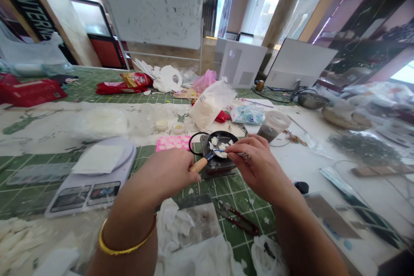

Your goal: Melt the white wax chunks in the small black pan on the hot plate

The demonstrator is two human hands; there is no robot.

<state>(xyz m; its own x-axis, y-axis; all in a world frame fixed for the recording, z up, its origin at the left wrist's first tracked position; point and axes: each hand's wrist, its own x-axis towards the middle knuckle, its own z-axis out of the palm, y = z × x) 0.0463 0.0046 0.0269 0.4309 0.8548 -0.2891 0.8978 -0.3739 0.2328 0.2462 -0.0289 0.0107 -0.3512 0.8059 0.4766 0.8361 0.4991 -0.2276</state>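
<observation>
A small black pan point(223, 138) with white chunks in it sits on a dark little stove point(217, 168) in the middle of the table. My left hand point(168, 172) is closed round the pan's wooden handle point(198, 165). My right hand point(255, 161) pinches a thin stick-like tool point(223, 151) whose tip rests among the white chunks in the pan. A gold bangle point(124, 241) sits on my left wrist.
A white kitchen scale point(93, 177) stands left of the pan. Red-handled scissors point(237, 217) and crumpled tissue point(181, 228) lie on the green cutting mat point(239, 189) in front. A pink mould point(173, 142), a bag of white granules point(210, 103) and a lidded tub point(274, 124) lie behind.
</observation>
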